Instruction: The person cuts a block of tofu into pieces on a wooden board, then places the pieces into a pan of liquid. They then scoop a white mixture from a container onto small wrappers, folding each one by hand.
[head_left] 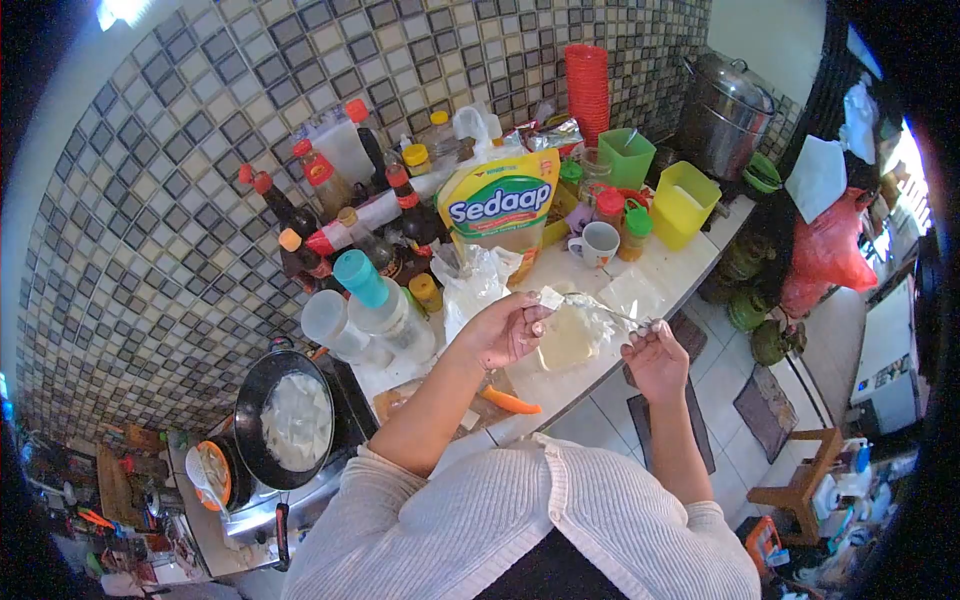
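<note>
My left hand (505, 330) is pinched on a small white flat piece (550, 298) above the counter. My right hand (657, 360) grips the end of a thin metal utensil (618, 314), perhaps a spoon. Its far end reaches the white piece. Just below lies a clear plastic wrapping (605, 338) with a pale, flat stack (568, 340) in it. An orange-handled knife (510, 401) rests on a cutting board (400, 398) under my left forearm. At the left, a black frying pan (285, 418) on the stove holds white pieces in liquid.
Sauce bottles (328, 180), a Sedaap pouch (500, 205), a white cup (596, 243) and yellow (684, 205) and green containers (626, 158) crowd the back of the counter. A turquoise-lidded jug (380, 305) stands near the stove. A steamer pot (728, 110) is at the far end.
</note>
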